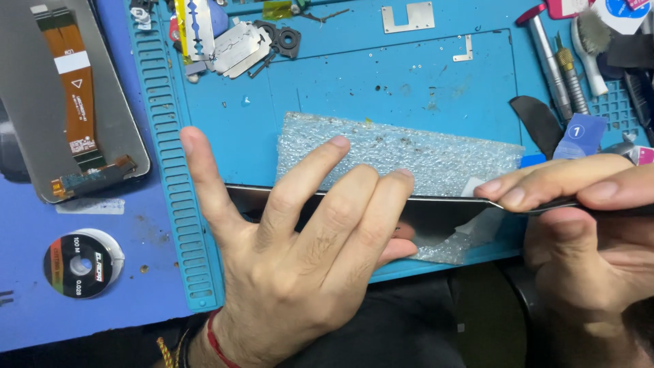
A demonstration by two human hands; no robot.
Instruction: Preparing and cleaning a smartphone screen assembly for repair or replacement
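Pressing flat with our left hand (300, 238), fingers spread, we pin a dark glass panel (436, 221) to the blue mat (422, 88); our right hand (579, 232) pinches a thin dark tool (545, 204) whose tip meets the panel's far edge. Panel: at the mat's near edge, partly over bubble wrap (409, 153). Left, off the mat: wire spool (82, 264), then a phone back with orange flex cable (71, 88). Far: razor blades (231, 44), metal bracket (407, 17), screwdrivers (555, 65), brush (591, 41).
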